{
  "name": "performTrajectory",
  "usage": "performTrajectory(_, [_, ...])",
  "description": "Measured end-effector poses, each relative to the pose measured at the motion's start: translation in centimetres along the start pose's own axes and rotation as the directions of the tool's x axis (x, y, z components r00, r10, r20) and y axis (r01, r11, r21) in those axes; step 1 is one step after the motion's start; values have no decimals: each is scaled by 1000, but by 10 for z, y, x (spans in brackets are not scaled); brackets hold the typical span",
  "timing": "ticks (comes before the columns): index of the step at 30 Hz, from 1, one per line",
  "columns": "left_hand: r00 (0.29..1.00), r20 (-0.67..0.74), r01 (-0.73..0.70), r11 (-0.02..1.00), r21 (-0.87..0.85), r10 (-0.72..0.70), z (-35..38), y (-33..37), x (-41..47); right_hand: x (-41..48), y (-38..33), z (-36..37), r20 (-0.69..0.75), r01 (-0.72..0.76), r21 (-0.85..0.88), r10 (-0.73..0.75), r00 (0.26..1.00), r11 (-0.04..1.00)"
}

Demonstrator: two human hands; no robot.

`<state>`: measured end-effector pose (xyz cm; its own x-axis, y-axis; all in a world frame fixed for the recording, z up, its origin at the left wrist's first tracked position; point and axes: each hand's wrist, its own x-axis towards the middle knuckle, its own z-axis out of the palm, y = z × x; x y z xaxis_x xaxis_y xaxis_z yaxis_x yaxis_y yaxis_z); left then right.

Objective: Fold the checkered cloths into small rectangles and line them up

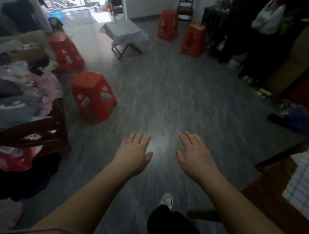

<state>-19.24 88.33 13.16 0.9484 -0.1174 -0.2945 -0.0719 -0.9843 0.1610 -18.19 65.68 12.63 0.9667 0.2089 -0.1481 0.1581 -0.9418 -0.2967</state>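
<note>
Left hand (133, 155), right hand (195, 154): apart, fingers spread, holding nothing, above the grey floor (169, 99). White checkered cloth (303, 180): near right edge, lying on a wooden table (264, 194), partly out of frame. Red stool (94, 94): mid-floor, left. Grey checkered cloth (126, 32): far, draped over a folding table (127, 48). Both cloths judged light, limp, unbreakable; best pinched at two adjacent corners

L hand (133, 155) + R hand (194, 154) side by side over floor (169, 99) | foot (166, 200) btwn forearms | stool (94, 95) front-L, 2nd stool (66, 51) behind it | far cloth (126, 31) on small table (121, 50), ctr back | stool pair (193, 40) to its R | near cloth (302, 182) on worktop (270, 178), R edge | chair (33, 128) L
</note>
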Motion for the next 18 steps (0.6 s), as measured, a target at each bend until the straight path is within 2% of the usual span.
performTrajectory(7, [989,23,-146,987,64,145,-46,36,158,119,68,-16,-29,-150,73,153,988,986])
performTrajectory(12, [975,36,-223,968,119,220,-84,66,265,204,114,-48,-52,-203,98,209,977,974])
performTrajectory(18, [930,94,-363,925,108,354,-98,122,369,246,162,-88,-78,-353,114,363,929,929])
